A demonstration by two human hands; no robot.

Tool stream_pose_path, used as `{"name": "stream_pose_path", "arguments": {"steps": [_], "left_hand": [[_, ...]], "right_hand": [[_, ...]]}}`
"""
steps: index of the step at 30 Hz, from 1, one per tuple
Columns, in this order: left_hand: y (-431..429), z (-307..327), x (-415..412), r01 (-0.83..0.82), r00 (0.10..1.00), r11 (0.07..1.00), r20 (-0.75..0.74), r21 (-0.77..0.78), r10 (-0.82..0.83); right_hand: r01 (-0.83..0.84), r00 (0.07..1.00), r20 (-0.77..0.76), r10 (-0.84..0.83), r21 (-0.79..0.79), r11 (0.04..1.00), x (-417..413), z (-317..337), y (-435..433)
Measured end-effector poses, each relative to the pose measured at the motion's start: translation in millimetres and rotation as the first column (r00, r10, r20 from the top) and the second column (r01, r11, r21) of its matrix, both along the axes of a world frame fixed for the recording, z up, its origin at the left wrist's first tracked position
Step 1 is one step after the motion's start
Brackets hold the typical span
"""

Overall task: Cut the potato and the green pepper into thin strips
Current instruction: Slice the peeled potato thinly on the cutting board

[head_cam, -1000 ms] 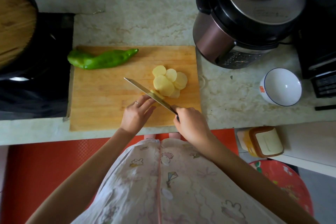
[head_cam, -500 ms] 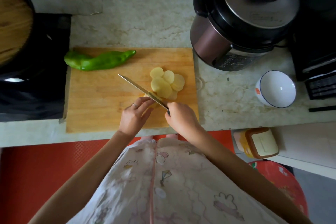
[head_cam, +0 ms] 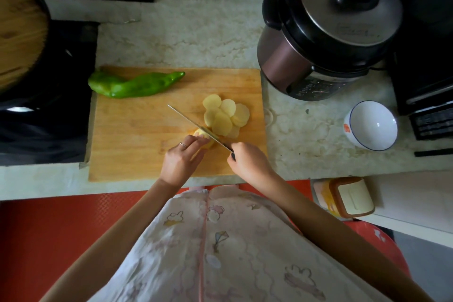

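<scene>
A pale marbled counter [head_cam: 196,39] runs across the kitchen, with a red mat [head_cam: 61,228] on the floor below it. At the far left a black cooktop [head_cam: 44,110] carries a dark pan covered by a round wooden lid [head_cam: 17,32]. Just beside it lies a wooden cutting board [head_cam: 137,135], and the 1 whole green pepper [head_cam: 132,84] rests uncut along the board's far left corner, its blunt end hanging over the edge. Toward the near right part of the board, the left hand [head_cam: 180,162], a ring on 1 finger, bends its fingertips down onto the uncut end of the potato [head_cam: 207,140] and holds it. The knife [head_cam: 193,122] crosses that piece on a diagonal, tip pointing far-left. Just beyond the blade, a fanned pile of round potato slices [head_cam: 224,115] lies flat, overlapping. The right hand [head_cam: 247,162] is wrapped tightly round the knife's handle, near the board's front edge. Off the board to the right stands a dark pressure cooker [head_cam: 326,32], then a white bowl [head_cam: 372,125] with a blue rim, tipped toward me, and a black appliance [head_cam: 429,81] at the far right. An orange-lidded container [head_cam: 350,197] sits lower down, in front of the counter.
</scene>
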State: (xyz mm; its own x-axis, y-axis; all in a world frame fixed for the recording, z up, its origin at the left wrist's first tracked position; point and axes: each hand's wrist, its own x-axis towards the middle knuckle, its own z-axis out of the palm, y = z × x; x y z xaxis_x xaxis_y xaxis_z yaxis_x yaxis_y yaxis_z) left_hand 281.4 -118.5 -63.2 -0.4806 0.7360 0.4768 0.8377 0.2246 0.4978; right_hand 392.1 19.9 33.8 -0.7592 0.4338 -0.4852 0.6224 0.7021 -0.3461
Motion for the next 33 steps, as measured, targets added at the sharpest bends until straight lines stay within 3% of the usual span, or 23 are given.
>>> {"name": "stream_pose_path", "arguments": {"steps": [13,16,23,26,30,33], "left_hand": [[0.1,2.3,0.7,-0.001,1.0,1.0,0.019,0.012,0.001],[0.0,4.0,2.9,0.001,1.0,1.0,0.005,0.006,-0.001],[-4.8,6.0,1.2,0.007,1.0,0.999,0.0,-0.053,-0.007],[-5.7,10.4,3.4,-0.033,0.996,0.999,0.084,-0.012,0.034],[2.7,43.1,4.6,-0.348,0.908,0.918,0.311,0.188,0.28],[20.4,80.9,-12.5,-0.339,0.931,0.917,0.217,0.211,0.295]], "right_hand": [[0.029,0.999,0.035,-0.028,-0.025,0.999,-19.0,-17.3,7.2],[0.031,0.999,0.04,-0.028,-0.094,0.995,-32.2,-16.8,13.3],[0.06,0.987,-0.142,-0.079,-0.13,0.99,-3.1,-6.4,31.4],[-0.003,0.967,-0.254,0.028,0.097,0.995,14.1,1.7,37.9],[-0.11,0.936,-0.238,0.259,0.502,0.858,27.9,5.3,46.6],[-0.131,0.902,-0.249,0.352,0.619,0.774,36.1,-1.3,51.5]]}}
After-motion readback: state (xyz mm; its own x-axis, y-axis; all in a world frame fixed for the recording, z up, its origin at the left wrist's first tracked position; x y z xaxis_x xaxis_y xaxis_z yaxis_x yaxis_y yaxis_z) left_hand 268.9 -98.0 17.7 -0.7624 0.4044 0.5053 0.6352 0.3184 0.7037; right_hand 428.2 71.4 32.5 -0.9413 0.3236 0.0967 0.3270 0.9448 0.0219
